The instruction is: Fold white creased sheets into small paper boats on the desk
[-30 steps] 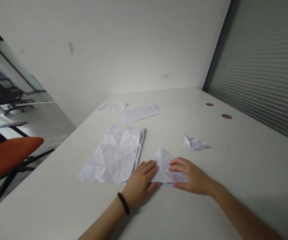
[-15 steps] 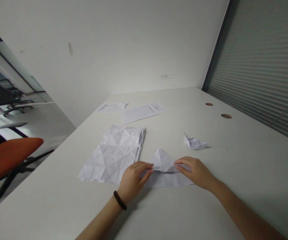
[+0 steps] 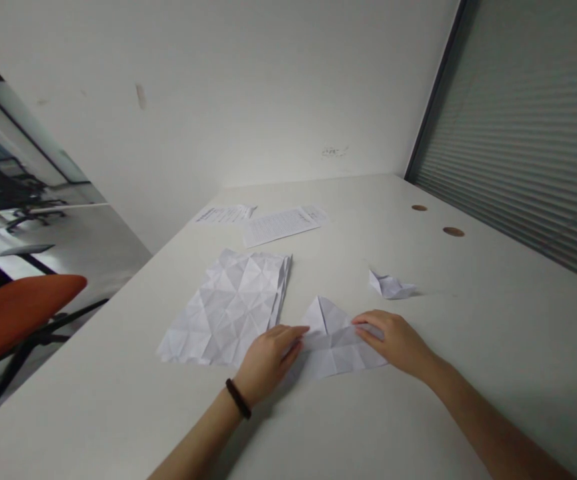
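Pinching creased white paper sheet, peaked at far side, lying between both sets of fingertips: by left part with left hand, by right part with right hand. Apparently mid-fold. Calls next for level, even tension, clear of crinkled white paper stack beyond left fingers.

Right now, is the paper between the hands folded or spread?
Partly folded: the paper has a pointed far peak and a creased near flap.
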